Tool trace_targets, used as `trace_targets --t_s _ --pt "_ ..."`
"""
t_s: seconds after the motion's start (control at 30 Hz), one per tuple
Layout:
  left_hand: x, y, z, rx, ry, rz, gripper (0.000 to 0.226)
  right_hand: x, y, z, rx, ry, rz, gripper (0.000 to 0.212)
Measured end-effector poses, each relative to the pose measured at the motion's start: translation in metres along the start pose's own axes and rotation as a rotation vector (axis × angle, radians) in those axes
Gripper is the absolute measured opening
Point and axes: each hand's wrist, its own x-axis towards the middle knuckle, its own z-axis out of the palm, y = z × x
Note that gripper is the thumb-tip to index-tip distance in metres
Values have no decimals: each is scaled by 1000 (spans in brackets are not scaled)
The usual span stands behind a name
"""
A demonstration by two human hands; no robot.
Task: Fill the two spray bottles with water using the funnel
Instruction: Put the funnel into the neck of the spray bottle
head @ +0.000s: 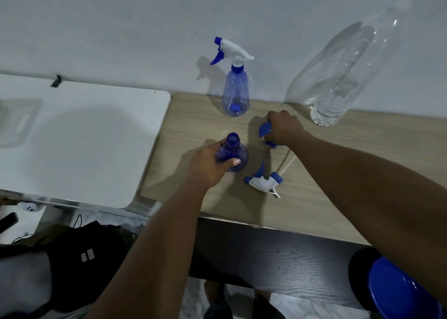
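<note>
Nearest, btm right: glossy blue round plastic item (396,292), partly behind the R forearm. Btm left: black bag (72,265) w/ a small white two-bar mark.

On the wood-grain counter (314,205), a detached trigger sprayer head (264,182) lies on its side, nozzle to the left, dip tube running up-right. Just left of it, L hand (210,168) has fingers and thumb wrapped round the body of an open blue spray bottle (232,149). The bottle is upright, long axis vertical, bare neck pointing up; contents can't be told.

Just beyond, R hand (284,127) has fingers curled down over a blue funnel (264,128), which is mostly hidden, so its direction is unclear.

Farther back by the wall, a 2nd spray bottle (235,96) stands upright w/ head on, nozzle pointing left, dip tube inside w/ a blue piece at the bottom. Right of it is a tall clear plastic bottle (338,81), upright, w/ water in it. A white table (84,137) sits just beside the counter's left edge.
</note>
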Motion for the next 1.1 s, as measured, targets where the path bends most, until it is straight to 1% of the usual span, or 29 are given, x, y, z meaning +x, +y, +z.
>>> trace_targets --t_s 0.13,0.17,0.2,0.3,0.33,0.37,0.47,0.57,0.67,0.8,0.9,1.03,1.1 --pt "-18 -2 -5 22 -22 9 66 -19 -14 -23 293 82 -80 85" --pt "-21 -3 -5 19 -24 17 66 -26 -21 -31 364 83 -110 88" --pt "-25 -5 -6 16 -25 19 66 -34 -27 -38 425 79 -143 86" --pt "-35 -11 -5 -21 -32 22 64 -64 -50 -59 536 38 -206 62" --pt "-38 -12 -6 -25 -30 28 64 -71 -56 -63 563 48 -221 58" --pt "-41 -13 -6 -28 -36 37 63 -79 -62 -65 577 78 -231 57" --pt "-47 -13 -8 -45 -55 41 54 -103 -75 -65 631 249 -232 49" --pt "-51 -14 -10 -22 -35 81 52 -128 -82 -54 707 380 -260 41" --pt "-52 -16 -9 21 -29 91 56 -149 -82 -35 690 469 -324 40" --pt "-50 -18 -6 56 -34 63 62 -165 -78 -20 619 538 -404 43" --pt "-46 -19 -6 57 -37 50 62 -168 -74 -17 558 528 -443 43" --pt "-44 -21 -3 62 -34 23 54 -164 -70 -4 479 510 -504 45" --pt "-43 -22 -2 68 -28 27 54 -163 -69 1 451 491 -505 44"
